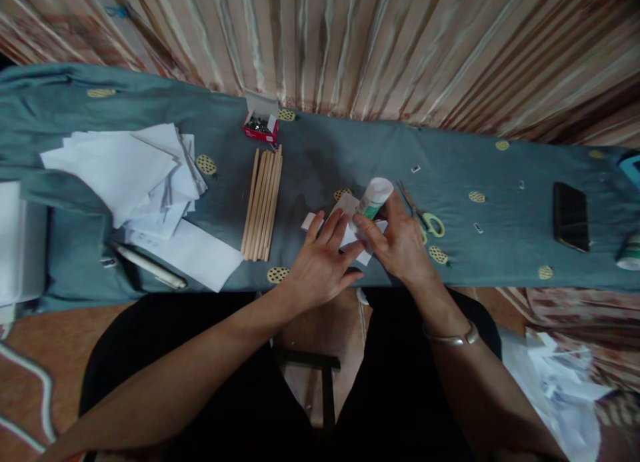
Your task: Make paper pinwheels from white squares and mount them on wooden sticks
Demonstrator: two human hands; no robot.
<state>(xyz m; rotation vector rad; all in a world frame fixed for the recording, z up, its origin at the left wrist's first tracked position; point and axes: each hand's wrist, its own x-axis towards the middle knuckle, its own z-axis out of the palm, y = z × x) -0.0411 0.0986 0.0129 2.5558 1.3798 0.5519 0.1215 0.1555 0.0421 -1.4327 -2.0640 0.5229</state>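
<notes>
My right hand (397, 242) is closed round a glue stick (373, 199), white with a green band. The stick leans with its lower end down at a small piece of white paper (344, 209). My left hand (325, 259) lies flat on that paper, fingers spread, holding nothing. The paper's folds and edges stick out on both sides of the fingers; the rest is hidden under my hands. Just right of my right hand lie scissors (433, 225) with light green handles, partly covered by the hand.
Pencil-like wooden sticks (263, 205) lie side by side on the cloth. Behind them stands a small red box (261, 125) of metal bits. Left are loose white papers (115, 169) and a pale pen-like tool (150, 265). A dark phone (571, 215) lies right.
</notes>
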